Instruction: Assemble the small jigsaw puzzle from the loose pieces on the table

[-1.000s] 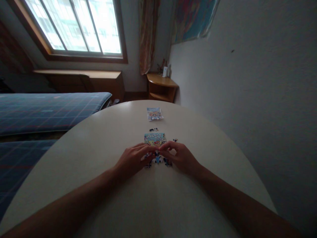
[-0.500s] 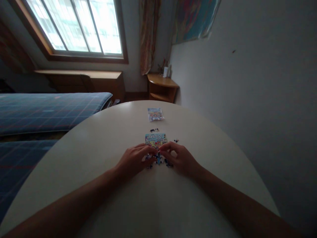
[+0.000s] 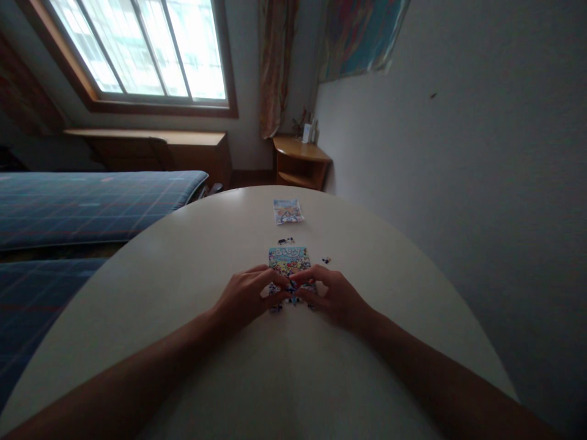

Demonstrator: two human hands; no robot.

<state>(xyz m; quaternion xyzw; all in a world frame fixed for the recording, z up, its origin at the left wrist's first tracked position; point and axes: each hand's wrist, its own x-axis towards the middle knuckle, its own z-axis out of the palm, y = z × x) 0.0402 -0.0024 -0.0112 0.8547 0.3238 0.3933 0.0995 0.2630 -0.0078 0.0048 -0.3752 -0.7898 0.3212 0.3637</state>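
My left hand (image 3: 250, 290) and my right hand (image 3: 331, 292) meet over the middle of the table, fingertips almost touching. Thumb and forefinger of each are closed around a small dark jigsaw piece (image 3: 292, 285), mostly hidden by the fingers. Under and just beyond the hands lies a colourful picture sheet (image 3: 288, 260) with large lettering along its top. Several loose jigsaw pieces (image 3: 276, 308) in dark, white and blue lie under and between the hands, partly covered by them.
A few dark and white pieces (image 3: 286, 241) lie beyond the sheet, and another small piece (image 3: 326, 260) lies to its right. Farther back is a printed packet (image 3: 288, 212). The round white table (image 3: 220, 232) stands near a wall, with a plaid mattress (image 3: 101, 201) on the left.
My right fingertips have moved slightly down and left, closer to my left fingertips. The left hand has barely moved, and the sheet and outlying pieces are where they were.
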